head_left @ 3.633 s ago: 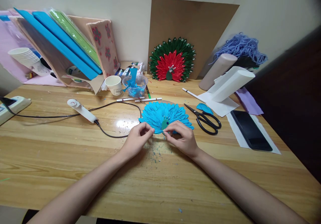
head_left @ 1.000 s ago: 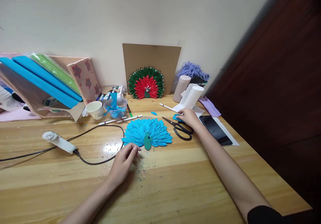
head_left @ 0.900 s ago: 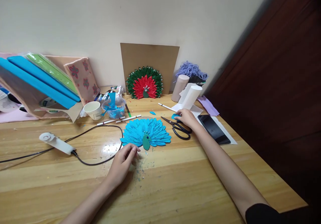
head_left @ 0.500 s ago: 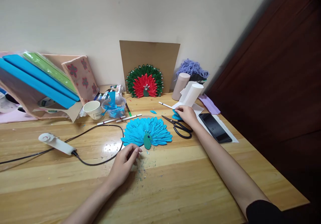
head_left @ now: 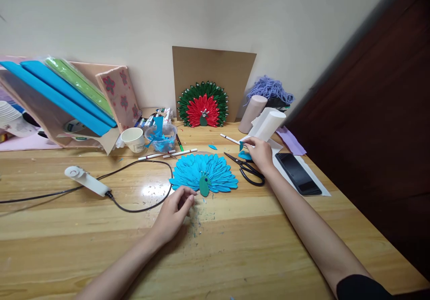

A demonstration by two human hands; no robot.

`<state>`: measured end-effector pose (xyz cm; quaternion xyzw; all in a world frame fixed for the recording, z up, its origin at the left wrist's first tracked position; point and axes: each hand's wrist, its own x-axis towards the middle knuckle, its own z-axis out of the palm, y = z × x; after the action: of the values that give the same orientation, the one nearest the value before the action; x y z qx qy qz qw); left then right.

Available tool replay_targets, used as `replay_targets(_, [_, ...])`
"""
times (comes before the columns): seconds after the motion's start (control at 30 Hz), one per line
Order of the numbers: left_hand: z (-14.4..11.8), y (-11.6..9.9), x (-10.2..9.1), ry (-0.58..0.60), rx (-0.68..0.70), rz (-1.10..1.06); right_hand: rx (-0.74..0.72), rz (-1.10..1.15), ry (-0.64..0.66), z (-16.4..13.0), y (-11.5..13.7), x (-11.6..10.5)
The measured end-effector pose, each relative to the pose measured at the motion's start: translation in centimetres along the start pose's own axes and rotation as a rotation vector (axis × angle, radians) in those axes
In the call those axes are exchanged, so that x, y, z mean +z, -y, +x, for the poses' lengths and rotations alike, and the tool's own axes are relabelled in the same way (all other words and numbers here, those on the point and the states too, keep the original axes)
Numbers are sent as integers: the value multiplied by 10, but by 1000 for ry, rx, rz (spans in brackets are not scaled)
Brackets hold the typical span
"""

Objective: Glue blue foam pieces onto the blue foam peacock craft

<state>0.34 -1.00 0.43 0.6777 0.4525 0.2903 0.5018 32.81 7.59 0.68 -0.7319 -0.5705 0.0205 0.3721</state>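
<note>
A blue paper peacock [head_left: 188, 171] with a green body lies on the wooden table. Just in front of its lower left edge rests my left hand [head_left: 174, 212], loosely curled and holding nothing, with a gap between thumb and fingers. To the right, my right hand [head_left: 260, 153] pinches a small blue paper piece [head_left: 241, 146] between thumb and fingertips. Below those fingertips lie more blue pieces [head_left: 245, 156], partly hidden by the hand. Black-handled scissors [head_left: 250, 172] lie between the peacock and my right forearm. A single blue petal [head_left: 212, 147] lies behind the peacock.
A white corded glue gun [head_left: 87, 181] lies at left, its cable looping toward the peacock. Behind are a paper cup [head_left: 133, 139], a tub of blue scraps [head_left: 161, 139] and markers [head_left: 181, 153]. A red-green peacock [head_left: 203, 105] leans on cardboard [head_left: 215, 62]. A phone [head_left: 298, 173] lies right.
My right hand has lifted slightly from the blue pieces, and a small blue piece now shows in its fingertips. The whole view has shifted a little; my left hand stays beside the peacock.
</note>
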Motion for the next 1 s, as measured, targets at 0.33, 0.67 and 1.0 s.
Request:
replay_targets(0.33, [0, 0, 0, 0, 8, 0, -30, 189, -12, -4, 14, -1])
replay_targets(0.67, [0, -3, -3, 44, 63, 44, 102, 1005, 806, -115, 125, 30])
replay_targets(1.0, [2, -3, -7, 80, 66, 28, -301, 745, 468, -135, 119, 34])
